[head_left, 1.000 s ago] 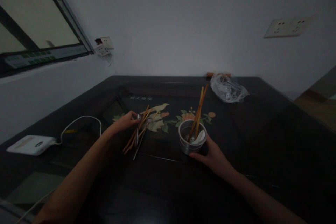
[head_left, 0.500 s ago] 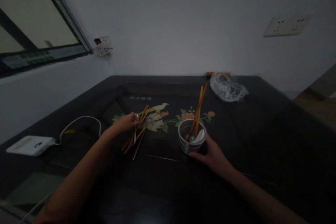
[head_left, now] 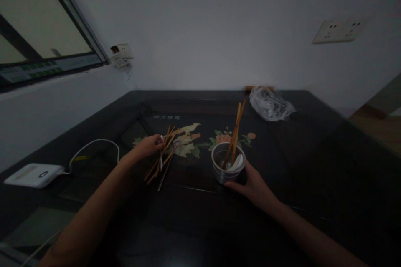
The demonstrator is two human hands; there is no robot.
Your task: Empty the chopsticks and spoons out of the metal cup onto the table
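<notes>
My left hand (head_left: pixel 151 145) is closed in a pinch on a small shiny spoon (head_left: pixel 161 162), whose thin handle points down. Beneath and beside these fingers lies a loose bunch of wooden chopsticks (head_left: pixel 153 172). A second metal spoon (head_left: pixel 165 174) rests along the right side of the bunch. My right hand (head_left: pixel 250 181) wraps round the lower right side of a metal cup (head_left: pixel 223 175), which stands upright. Several chopsticks (head_left: pixel 235 129) lean out of the cup, and a white spoon (head_left: pixel 237 162) sits inside against its rim.
On the dark table (head_left: pixel 194 221), a crumpled clear plastic bag (head_left: pixel 270 104) lies at the back right, with a brown roll (head_left: pixel 250 88) behind it. At the left are a white power bank (head_left: pixel 34 175) and its cable (head_left: pixel 100 140). A wall (head_left: pixel 200 29) borders the far edge.
Some chopsticks under my left hand have shifted slightly and fanned apart. My left hand keeps its pinch, and my right hand stays on the cup. The view has moved slightly.
</notes>
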